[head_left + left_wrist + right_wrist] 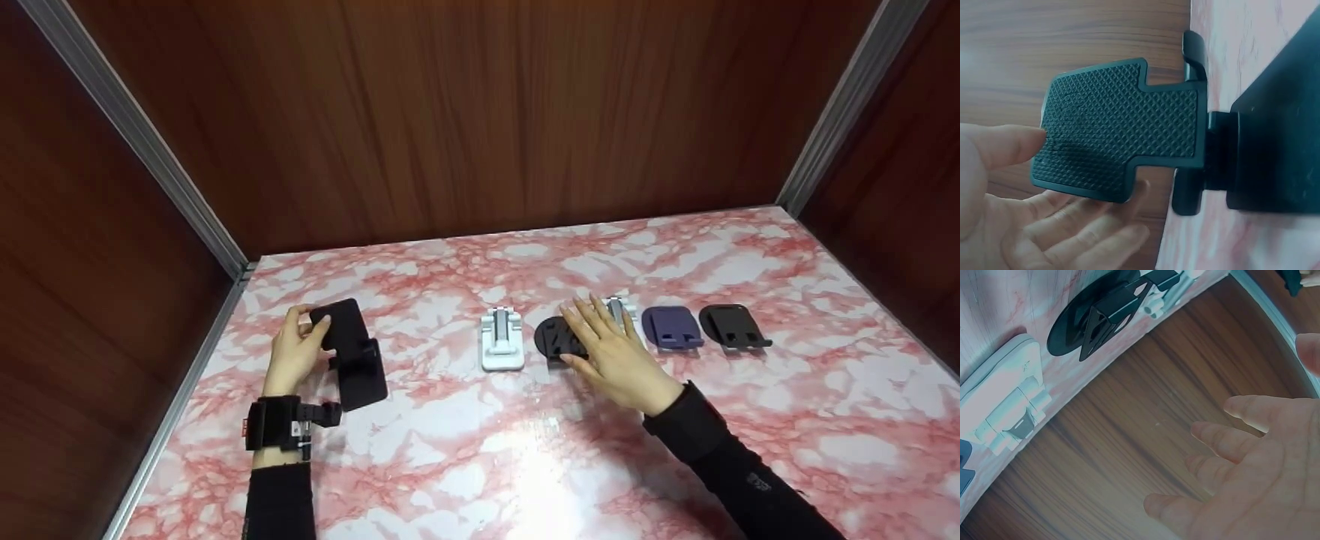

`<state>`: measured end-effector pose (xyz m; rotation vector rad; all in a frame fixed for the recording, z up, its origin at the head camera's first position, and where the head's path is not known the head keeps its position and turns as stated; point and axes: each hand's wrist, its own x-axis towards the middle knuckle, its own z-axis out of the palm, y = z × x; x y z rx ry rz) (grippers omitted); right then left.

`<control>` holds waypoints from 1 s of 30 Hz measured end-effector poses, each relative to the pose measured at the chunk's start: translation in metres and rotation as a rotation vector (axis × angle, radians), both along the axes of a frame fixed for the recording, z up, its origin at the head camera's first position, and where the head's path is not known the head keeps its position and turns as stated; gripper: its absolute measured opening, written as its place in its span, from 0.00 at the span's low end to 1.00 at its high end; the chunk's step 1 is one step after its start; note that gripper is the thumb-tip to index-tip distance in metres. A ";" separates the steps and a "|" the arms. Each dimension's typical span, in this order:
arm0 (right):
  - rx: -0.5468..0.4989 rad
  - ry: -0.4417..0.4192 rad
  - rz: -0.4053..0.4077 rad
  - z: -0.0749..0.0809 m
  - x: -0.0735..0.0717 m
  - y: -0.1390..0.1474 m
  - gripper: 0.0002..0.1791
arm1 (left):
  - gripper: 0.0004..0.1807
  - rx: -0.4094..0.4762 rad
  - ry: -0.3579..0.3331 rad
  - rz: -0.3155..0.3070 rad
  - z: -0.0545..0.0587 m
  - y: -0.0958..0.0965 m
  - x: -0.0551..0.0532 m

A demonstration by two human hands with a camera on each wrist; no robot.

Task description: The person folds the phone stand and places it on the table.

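Observation:
On the left of the table, my left hand (294, 351) holds a black folding phone stand (360, 382). Up close in the left wrist view, the thumb lies on the edge of its textured plate (1112, 124), and the fingers are behind it. My right hand (619, 364) is spread with straight fingers above a black round-based phone stand (553, 337) and a white phone stand (628, 307), hiding parts of both in the head view. The right wrist view shows the palm (1275, 478) holding nothing, apart from the black round-based stand (1067, 332).
Another white phone stand (501, 360) stands left of the black round-based one. Right of my right hand are a purple stand (673, 322) and a dark grey stand (733, 324). Wooden panels (480, 120) with metal corner strips enclose the pink-and-white marbled table (450, 465).

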<state>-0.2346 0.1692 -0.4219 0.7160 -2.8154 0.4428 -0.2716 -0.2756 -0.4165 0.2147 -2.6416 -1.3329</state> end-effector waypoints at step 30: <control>-0.001 -0.019 0.006 -0.002 0.000 -0.001 0.34 | 0.24 0.635 0.150 0.054 -0.014 0.006 -0.011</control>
